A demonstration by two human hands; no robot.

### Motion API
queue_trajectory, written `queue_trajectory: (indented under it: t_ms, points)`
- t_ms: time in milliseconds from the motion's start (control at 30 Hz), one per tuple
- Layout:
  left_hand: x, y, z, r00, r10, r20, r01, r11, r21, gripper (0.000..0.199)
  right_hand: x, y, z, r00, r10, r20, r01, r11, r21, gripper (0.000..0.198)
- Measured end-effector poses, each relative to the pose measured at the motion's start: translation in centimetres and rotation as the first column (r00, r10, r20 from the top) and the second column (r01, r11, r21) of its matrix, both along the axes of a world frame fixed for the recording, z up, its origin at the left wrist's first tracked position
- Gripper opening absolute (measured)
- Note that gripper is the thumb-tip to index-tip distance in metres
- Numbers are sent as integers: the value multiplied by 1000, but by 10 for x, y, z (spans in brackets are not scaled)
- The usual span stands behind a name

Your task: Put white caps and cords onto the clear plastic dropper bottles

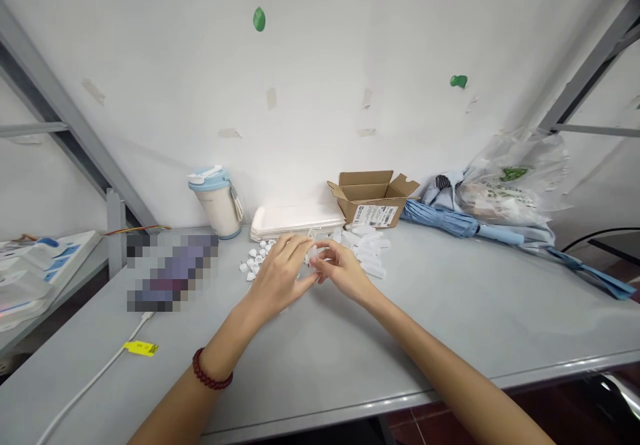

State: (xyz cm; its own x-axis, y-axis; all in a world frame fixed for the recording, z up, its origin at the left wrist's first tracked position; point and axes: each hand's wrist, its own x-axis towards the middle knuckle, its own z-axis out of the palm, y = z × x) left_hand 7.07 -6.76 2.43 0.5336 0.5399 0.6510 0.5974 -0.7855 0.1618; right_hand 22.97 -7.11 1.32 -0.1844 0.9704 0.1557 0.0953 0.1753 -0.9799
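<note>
Over the middle of the grey table, my left hand (281,268) and my right hand (343,270) meet at the fingertips. Between them is a small translucent white plastic piece (312,253), mostly covered by the fingers. My left hand arches over it from the left, its thumb reaching toward the right fingertips. My right hand is closed in a pinch on its right side. Left of the hands lies a group of small white caps (254,260). Several translucent white plastic strips (369,248) are heaped just beyond my right hand.
Behind the hands are a stack of flat white trays (300,217) and an open cardboard box (375,202). A blue-lidded cup (216,202) and a pixelated, phone-like object (175,275) on a white cable (95,378) are at left. A folded blue umbrella (445,220) and plastic bag (510,178) lie right.
</note>
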Motion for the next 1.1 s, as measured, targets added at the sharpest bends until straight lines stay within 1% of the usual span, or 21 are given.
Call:
queue_trajectory:
  t_ms: [100, 200, 267, 367, 500, 567, 700, 867, 1100]
  points:
    - [-2, 0, 3, 1000, 4, -1, -4, 997, -75, 39, -1, -1, 1, 999, 39, -13, -40, 998, -41, 23]
    - [-7, 0, 8, 1000, 9, -18, -13, 975, -223, 48, -1, -3, 3, 996, 94, 3, -93, 991, -93, 20]
    - [-11, -1, 10, 999, 15, -42, -28, 943, -332, 52, -2, -5, 3, 988, 147, 43, -141, 982, -129, 16]
    - [-19, -3, 12, 995, 2, -96, -47, 882, -469, 51, -2, -7, 0, 963, 233, 138, -209, 963, -169, 13]
    - [-24, -7, 12, 984, -51, -171, -60, 807, -587, 48, -2, -8, -8, 903, 282, 323, -256, 959, -120, 11]
    - [-25, -8, 11, 976, -72, -207, -74, 781, -620, 45, -2, -8, -11, 873, 286, 396, -272, 958, -93, 12]
    - [-27, -8, 11, 969, -67, -237, -106, 757, -645, 48, -3, -10, -12, 834, 260, 487, -267, 962, -55, 15]
    - [-32, -5, 9, 964, -54, -260, -138, 733, -666, 58, -5, -12, -11, 816, 242, 525, -268, 963, -28, 15]
    - [-32, -5, 8, 960, -86, -266, -133, 700, -702, 58, -6, -14, -10, 792, 238, 562, -265, 964, -35, 18]
